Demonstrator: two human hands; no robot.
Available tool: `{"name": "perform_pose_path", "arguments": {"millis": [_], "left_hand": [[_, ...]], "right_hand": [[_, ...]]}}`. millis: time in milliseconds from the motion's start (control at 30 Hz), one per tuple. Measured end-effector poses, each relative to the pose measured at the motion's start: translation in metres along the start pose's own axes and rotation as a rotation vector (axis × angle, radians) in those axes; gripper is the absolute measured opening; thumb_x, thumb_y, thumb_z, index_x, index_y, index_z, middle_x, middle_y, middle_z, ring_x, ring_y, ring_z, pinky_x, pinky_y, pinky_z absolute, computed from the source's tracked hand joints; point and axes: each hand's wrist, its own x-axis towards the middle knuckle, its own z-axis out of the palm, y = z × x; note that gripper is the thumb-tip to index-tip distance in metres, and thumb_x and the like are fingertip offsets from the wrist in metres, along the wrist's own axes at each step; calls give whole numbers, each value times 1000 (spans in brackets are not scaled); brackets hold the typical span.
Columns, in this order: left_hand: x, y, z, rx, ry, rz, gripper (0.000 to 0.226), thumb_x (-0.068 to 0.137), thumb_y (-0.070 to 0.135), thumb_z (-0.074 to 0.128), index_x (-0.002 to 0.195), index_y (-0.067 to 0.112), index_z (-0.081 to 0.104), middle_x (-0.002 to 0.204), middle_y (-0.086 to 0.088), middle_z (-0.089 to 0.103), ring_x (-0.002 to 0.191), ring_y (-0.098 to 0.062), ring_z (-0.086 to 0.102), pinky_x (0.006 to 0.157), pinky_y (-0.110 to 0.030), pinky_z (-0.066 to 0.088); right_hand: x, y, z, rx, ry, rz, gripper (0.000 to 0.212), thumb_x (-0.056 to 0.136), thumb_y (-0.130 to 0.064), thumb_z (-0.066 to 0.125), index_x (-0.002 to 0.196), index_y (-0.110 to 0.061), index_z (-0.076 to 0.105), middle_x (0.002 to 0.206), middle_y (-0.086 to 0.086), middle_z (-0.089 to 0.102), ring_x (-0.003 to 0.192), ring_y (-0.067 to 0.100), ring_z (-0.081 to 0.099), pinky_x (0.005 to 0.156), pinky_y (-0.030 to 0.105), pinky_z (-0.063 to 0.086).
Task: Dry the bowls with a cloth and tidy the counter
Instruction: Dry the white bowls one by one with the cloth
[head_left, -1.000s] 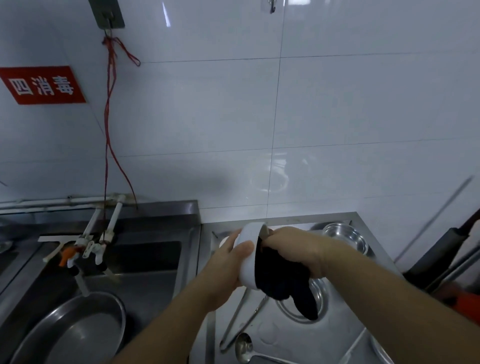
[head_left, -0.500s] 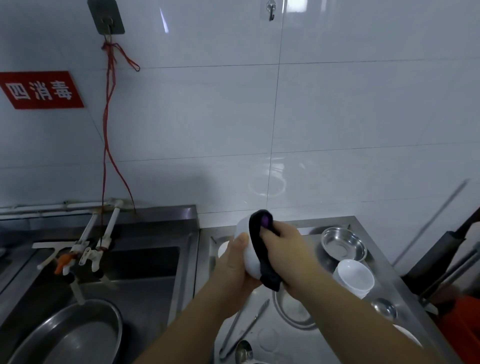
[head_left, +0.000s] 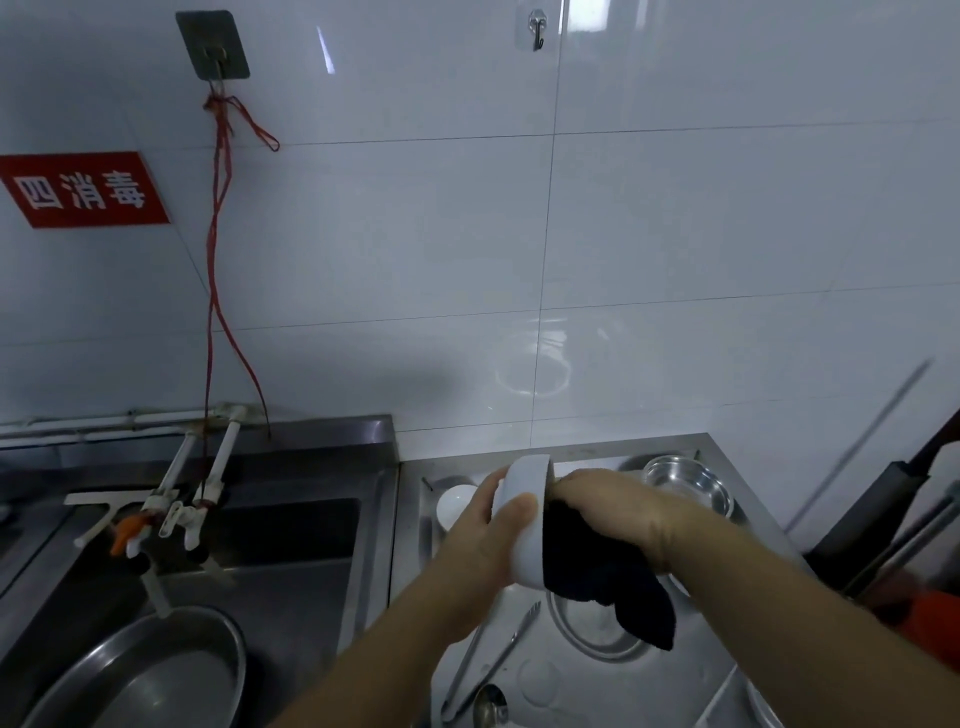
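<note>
Biggest thing around is the steel counter (head_left: 649, 691), boxed in by the tiled wall behind and the sink (head_left: 291, 540) on the left, so the free air for swinging elbows is really just above the counter and back toward the body. The white bowl (head_left: 524, 514) is held up on edge over the middle of that counter, rim facing right. The left hand (head_left: 483, 535) is wrapped around the outside of it, thumb pressing on the wall near the rim, while the right hand (head_left: 608, 512) is bunched around a dark cloth (head_left: 597, 582) pushed into the bowl's inside, with a tail of the cloth hanging down. To do this bit well I'd say turn the bowl with the left and keep the cloth hand mostly planted, working right round the inside, then the rim and base. Watch that dangling tail, it hangs just over the steel plate (head_left: 597, 629), and the tongs (head_left: 488, 660) and ladle (head_left: 491, 704) lie just below. A steel bowl (head_left: 685, 486) sits just beyond the right wrist and a small white bowl (head_left: 454, 506) behind the left hand, so putting down needs a bare patch, probably front right.
</note>
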Motion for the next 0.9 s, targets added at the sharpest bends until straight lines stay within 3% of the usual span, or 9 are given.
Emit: {"name": "perform_pose_path", "arguments": {"millis": [67,133,233,300,400,567,667,800,900], "left_hand": [[-1,-4,-1,-43,-59,13,74,93,58,62,150,12,49,141,-29,60,130,-50,60,103,-73,49],[-4,-4,2,-131,-76,29,73,98,62,56,145,6,55,137,-30,63,127,-46,63,98,-61,57],[-4,-5,8,-323,39,-33,88,84,68,73,145,6,56,138,-28,65,129,-42,64,98,-50,60],[-3,-6,9,-329,107,-34,82,88,61,66,147,6,53,137,-29,65,127,-44,65,100,-56,59],[-1,-3,10,-271,191,-28,75,87,53,64,148,12,52,136,-26,66,124,-43,67,101,-64,56],[0,2,5,-192,199,40,69,82,50,66,144,22,54,130,-16,71,115,-31,74,86,-47,64],[-2,1,5,-64,191,96,79,74,59,73,144,30,51,132,-12,67,116,-30,72,91,-48,64],[-8,-1,-5,117,92,167,73,72,66,71,139,46,48,128,5,65,115,-23,70,87,-42,65],[-13,2,-14,252,18,183,68,76,63,71,138,56,44,123,14,60,110,-20,68,77,-29,62]], "right_hand": [[-3,10,8,325,19,33,31,96,-19,61,70,-10,75,75,13,70,62,23,69,59,31,54],[-4,16,22,622,3,53,25,95,-19,62,75,-7,72,78,15,68,64,27,67,62,33,55],[0,16,39,758,35,-58,27,97,-19,61,78,-8,76,79,15,72,65,26,71,58,33,58],[5,15,42,420,207,-199,28,99,-20,59,76,-19,76,74,6,72,67,23,70,61,34,56],[14,19,41,-189,365,-329,21,104,-36,52,97,-30,71,84,-4,75,82,18,71,78,36,57],[19,7,40,-495,313,-376,26,105,-41,43,122,-42,63,99,-12,74,88,7,68,78,29,56],[14,-3,34,-387,169,-281,30,101,-44,46,121,-38,68,109,-10,76,97,12,71,92,37,59],[4,0,24,102,25,-61,29,88,-36,57,95,-17,77,86,7,75,72,24,70,69,36,54],[0,12,23,465,11,1,25,92,-27,58,91,-8,73,83,16,66,72,32,61,66,38,48]]}}
